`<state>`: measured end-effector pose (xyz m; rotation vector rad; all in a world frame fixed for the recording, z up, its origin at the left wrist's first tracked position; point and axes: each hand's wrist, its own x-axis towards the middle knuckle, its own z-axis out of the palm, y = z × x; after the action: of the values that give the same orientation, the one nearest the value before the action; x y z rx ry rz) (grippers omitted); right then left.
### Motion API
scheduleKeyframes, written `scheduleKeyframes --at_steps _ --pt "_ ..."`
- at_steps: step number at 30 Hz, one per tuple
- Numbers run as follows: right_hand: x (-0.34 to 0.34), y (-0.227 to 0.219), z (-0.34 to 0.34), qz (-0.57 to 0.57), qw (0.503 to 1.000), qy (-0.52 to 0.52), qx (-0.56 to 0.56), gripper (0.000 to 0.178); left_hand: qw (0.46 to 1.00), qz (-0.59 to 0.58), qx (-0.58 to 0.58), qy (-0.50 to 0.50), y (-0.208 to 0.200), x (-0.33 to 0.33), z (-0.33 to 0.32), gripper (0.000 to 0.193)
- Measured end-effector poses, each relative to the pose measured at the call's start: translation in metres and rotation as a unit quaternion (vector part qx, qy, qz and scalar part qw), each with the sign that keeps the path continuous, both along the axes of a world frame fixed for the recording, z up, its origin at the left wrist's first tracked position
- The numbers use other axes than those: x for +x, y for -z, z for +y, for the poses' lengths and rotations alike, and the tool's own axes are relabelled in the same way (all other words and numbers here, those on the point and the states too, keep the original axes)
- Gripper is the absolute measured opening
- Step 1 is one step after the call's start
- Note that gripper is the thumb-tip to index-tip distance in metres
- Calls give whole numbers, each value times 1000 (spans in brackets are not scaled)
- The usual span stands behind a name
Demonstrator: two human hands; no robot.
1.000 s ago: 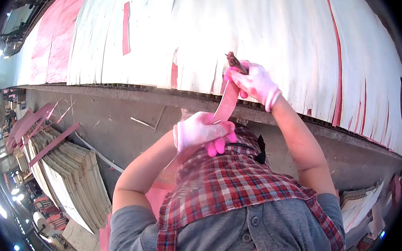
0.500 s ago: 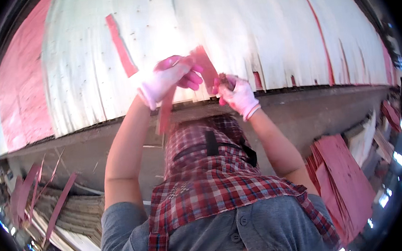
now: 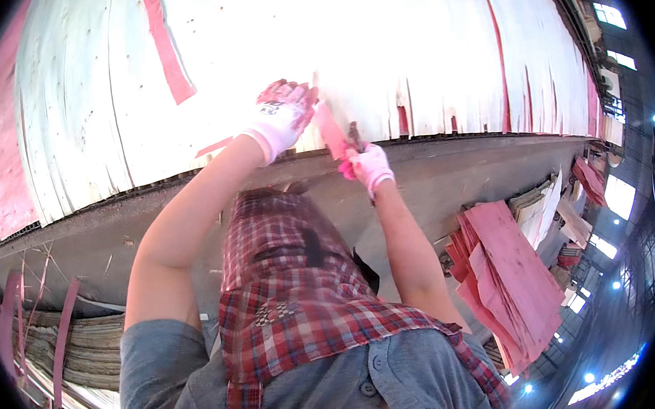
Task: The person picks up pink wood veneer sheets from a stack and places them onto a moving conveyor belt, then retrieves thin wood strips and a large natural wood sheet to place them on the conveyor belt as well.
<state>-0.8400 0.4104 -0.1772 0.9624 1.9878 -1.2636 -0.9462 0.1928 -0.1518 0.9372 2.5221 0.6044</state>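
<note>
A short pink veneer strip (image 3: 328,131) slants between my two hands over a large pale veneer sheet (image 3: 218,52). My left hand (image 3: 283,116), in a white glove with pink-stained fingers, is closed at the strip's upper end; its fingertips are partly hidden. At the lower end, my gloved right hand (image 3: 369,165) is closed with its fingers against the strip. A short dark tool (image 3: 354,133) sticks up from the right hand; its exact kind is unclear. Left of my left wrist, a small pink strip (image 3: 214,146) lies on the sheet. A longer pink strip (image 3: 168,48) lies farther off.
A grey ledge (image 3: 447,173) runs below the sheet's near edge. Stacked pink veneer sheets (image 3: 518,275) lean at the right. On the left are a stack of brownish sheets (image 3: 90,339) and hanging pink strips (image 3: 65,341). My checked apron (image 3: 305,312) is close to the ledge.
My view has shifted to the right. My left hand has turned its back upward and come down nearer the sheet. The strip hanging below it no longer shows there.
</note>
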Motion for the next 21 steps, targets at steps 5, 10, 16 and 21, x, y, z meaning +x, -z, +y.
scheduleKeyframes --at_steps 5,10,16,21 --pt "18 -16 20 -26 986 -128 106 19 999 0 -22 -24 10 3 -10 46" --pt "-12 0 -22 -29 995 63 -69 20 998 -29 -55 29 8 8 14 47" --pt "6 0 -21 -8 925 262 -276 32 966 -235 35 -102 66 16 22 51" --pt "39 -68 13 83 971 137 -175 54 547 -558 566 -264 9 7 6 58"
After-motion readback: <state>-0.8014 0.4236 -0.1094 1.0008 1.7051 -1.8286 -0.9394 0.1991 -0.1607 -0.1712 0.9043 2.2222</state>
